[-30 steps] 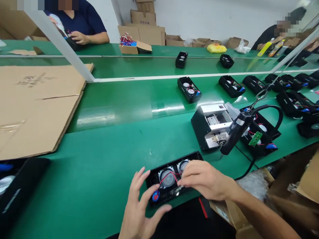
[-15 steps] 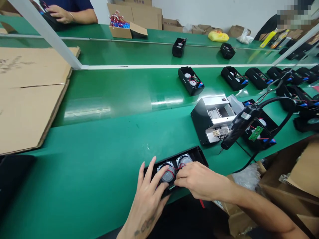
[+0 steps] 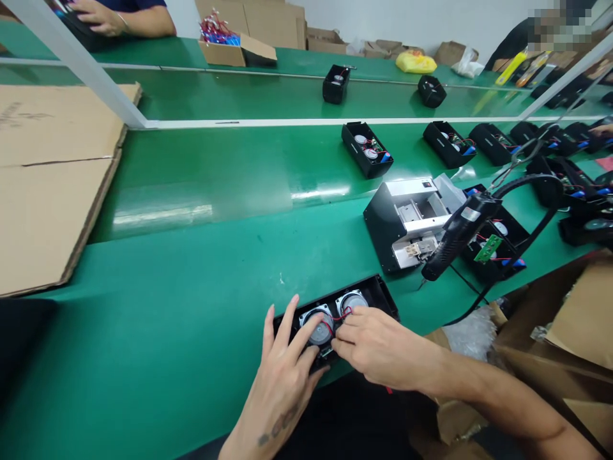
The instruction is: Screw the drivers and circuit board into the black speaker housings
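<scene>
The open black housing (image 3: 377, 294) lies on the bench (image 3: 215, 319), beneath both hands. The left hand (image 3: 283, 377) is spread, uncurled, over its left end, reaching across one speaker (image 3: 318, 333). The right hand (image 3: 376, 343) bunches its fingertips near the housing's middle (any grasp cannot be determined).

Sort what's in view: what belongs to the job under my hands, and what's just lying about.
Job: case at your hands, its two speakers, red wires; probably the hanging driver too.

Lying about, it seems: cardboard sheet, yellow bag, white bag.
</scene>
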Available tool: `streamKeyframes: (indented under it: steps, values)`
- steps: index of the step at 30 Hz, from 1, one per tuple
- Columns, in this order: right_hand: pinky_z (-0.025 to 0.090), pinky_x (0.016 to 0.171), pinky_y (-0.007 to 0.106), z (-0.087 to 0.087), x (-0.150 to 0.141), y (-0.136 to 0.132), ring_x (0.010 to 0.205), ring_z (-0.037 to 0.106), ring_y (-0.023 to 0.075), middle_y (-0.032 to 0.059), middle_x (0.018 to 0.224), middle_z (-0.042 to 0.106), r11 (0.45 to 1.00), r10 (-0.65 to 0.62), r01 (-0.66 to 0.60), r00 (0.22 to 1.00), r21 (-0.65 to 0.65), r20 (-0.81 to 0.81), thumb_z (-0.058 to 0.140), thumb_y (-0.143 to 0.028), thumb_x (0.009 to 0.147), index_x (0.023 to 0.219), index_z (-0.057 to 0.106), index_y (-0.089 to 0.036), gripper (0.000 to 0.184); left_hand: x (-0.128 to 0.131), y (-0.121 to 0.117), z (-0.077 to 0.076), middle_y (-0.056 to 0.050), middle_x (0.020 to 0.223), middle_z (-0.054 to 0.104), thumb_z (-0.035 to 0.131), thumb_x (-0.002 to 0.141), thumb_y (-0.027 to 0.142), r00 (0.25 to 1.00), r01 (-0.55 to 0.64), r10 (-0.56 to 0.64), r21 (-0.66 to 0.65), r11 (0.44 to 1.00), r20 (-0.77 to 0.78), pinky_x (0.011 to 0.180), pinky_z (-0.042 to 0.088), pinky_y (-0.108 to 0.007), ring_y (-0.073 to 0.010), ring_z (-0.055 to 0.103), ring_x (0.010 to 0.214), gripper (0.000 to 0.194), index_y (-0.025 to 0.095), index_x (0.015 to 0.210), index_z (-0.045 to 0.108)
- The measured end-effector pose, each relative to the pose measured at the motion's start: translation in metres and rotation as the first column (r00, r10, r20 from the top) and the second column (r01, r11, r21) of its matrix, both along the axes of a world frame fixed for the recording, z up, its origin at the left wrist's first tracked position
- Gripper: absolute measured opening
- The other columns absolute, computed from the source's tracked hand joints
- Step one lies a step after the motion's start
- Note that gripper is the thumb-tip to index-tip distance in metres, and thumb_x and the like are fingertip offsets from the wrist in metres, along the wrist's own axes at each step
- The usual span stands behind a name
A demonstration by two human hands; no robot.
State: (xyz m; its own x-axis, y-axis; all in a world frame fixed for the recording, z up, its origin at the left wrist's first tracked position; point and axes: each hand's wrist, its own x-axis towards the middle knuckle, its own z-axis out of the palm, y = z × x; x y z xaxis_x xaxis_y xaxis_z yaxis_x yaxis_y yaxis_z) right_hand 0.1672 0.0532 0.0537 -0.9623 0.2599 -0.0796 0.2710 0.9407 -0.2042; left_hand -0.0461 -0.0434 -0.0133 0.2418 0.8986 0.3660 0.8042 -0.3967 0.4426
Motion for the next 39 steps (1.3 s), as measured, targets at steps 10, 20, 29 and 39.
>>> streamKeyframes:
  steps: [10,20,29,39]
  values:
    - [0.049,0.097,0.041,0.005,0.002,0.003,0.097,0.069,0.0258,0.0066,0.105,0.076,0.992,0.014,-0.006,0.998,-0.128,0.065,0.064,-0.013,0.094,0.111,0.072,-0.014,0.018,0.003,-0.001,0.002,-0.006,0.142,0.074,0.092,0.078,0.027,0.999,0.0,0.0,-0.009,1.0,-0.042,0.138,0.009,-0.064,-0.0436,0.036,0.16,0.029,0.021,0.102,0.075]
    - [0.051,0.088,0.04,-0.007,-0.002,0.004,0.09,0.068,0.027,0.0114,0.097,0.076,0.978,-0.004,0.019,0.997,-0.209,0.073,0.062,-0.012,0.09,0.1,0.072,-0.012,0.014,0.003,0.004,0.008,0.0,0.142,0.073,0.087,0.08,0.029,0.982,0.054,-0.056,-0.019,0.998,-0.18,0.137,-0.004,-0.069,-0.0476,0.036,0.159,0.024,0.022,0.101,0.078]
    - [0.046,0.076,0.031,0.019,-0.023,0.046,0.099,0.076,0.0271,0.0101,0.11,0.082,0.922,-0.126,0.144,0.989,-0.358,0.072,0.073,-0.016,0.094,0.122,0.075,-0.016,0.028,-0.033,0.072,0.022,-0.003,0.138,0.072,0.088,0.08,0.043,0.969,0.234,-0.243,-0.427,0.874,0.034,0.127,0.034,-0.065,-0.0422,0.046,0.152,0.019,0.027,0.09,0.083]
    - [0.031,0.057,0.03,0.017,-0.042,0.051,0.082,0.074,0.0261,0.0089,0.093,0.082,0.937,-0.217,0.232,0.972,-0.259,0.086,0.081,-0.03,0.082,0.123,0.078,-0.017,0.043,-0.035,0.093,0.051,0.002,0.132,0.072,0.081,0.08,0.054,0.977,0.213,-0.173,-0.56,0.801,0.124,0.074,0.052,-0.027,-0.0179,0.07,0.096,0.037,0.022,0.064,0.074]
